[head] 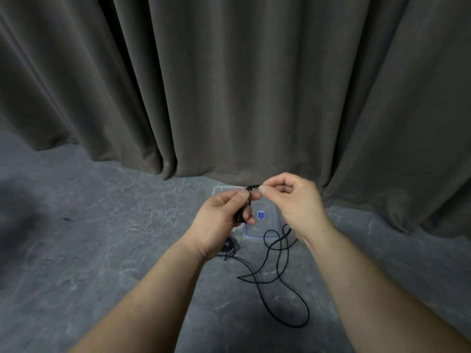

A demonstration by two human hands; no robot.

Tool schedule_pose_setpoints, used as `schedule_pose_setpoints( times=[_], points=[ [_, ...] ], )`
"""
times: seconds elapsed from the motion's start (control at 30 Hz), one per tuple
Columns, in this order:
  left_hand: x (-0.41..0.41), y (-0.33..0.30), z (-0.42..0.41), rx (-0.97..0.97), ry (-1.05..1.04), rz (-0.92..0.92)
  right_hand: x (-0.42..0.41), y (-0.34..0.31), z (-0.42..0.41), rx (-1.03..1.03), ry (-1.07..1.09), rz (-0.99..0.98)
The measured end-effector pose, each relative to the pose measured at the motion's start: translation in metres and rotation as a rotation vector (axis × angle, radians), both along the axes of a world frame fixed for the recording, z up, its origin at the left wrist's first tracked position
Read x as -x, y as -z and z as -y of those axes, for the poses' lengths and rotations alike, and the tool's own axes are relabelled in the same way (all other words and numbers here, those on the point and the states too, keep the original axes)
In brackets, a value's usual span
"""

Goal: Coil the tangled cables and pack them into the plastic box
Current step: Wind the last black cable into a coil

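Right now your two bare hands meet above a grey floor. Your left hand (226,215) grips a small bundle of black cable (277,276), fingers curled round it. Your right hand (293,200) pinches the same cable's upper end between thumb and forefinger. Loose loops trail on the floor beneath your wrists. Just beyond lies the clear plastic box (270,222), near a dark curtain (229,85).

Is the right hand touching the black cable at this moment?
Touching. In the head view, the right hand pinches the black cable between thumb and forefinger, just beside the left hand, which grips the same cable.
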State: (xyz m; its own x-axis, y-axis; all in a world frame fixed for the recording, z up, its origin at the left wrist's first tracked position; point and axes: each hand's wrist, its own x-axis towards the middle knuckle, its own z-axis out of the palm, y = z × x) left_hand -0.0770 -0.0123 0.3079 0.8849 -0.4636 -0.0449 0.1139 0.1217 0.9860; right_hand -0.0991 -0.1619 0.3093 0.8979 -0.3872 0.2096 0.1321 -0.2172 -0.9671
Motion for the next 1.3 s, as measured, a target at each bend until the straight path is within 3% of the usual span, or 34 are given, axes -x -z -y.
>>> schedule_pose_setpoints(
  times=[0.1,0.27,0.57,0.73,0.87,0.97,1.13,1.23,1.3],
  points=[
    [0.002,-0.005,0.002,0.059,0.028,0.009,-0.001,0.000,-0.002,-0.109,0.030,-0.034],
    [0.003,-0.010,0.002,0.198,0.032,-0.056,0.000,0.004,-0.011,-0.271,-0.092,-0.131],
    [0.000,-0.018,-0.006,0.350,-0.041,-0.147,-0.001,0.011,-0.017,-0.166,-0.217,-0.140],
    [-0.005,-0.022,-0.011,0.508,-0.073,-0.277,-0.001,0.014,-0.013,-0.041,-0.106,-0.171],
    [-0.017,-0.025,-0.023,0.590,-0.182,-0.243,-0.001,0.021,0.004,-0.063,-0.002,-0.208],
    [-0.020,-0.023,-0.026,0.534,-0.272,-0.173,-0.001,0.023,0.011,0.177,0.013,-0.288],
    [-0.016,-0.021,-0.021,0.428,-0.286,-0.117,0.011,0.008,-0.008,0.845,-0.319,-0.317],
    [-0.013,-0.019,-0.017,0.411,-0.245,-0.135,0.013,0.002,-0.015,0.990,-0.413,-0.313],
    [-0.013,-0.016,-0.017,0.371,-0.232,-0.123,0.013,-0.002,-0.016,0.924,-0.447,-0.343]
  ],
)
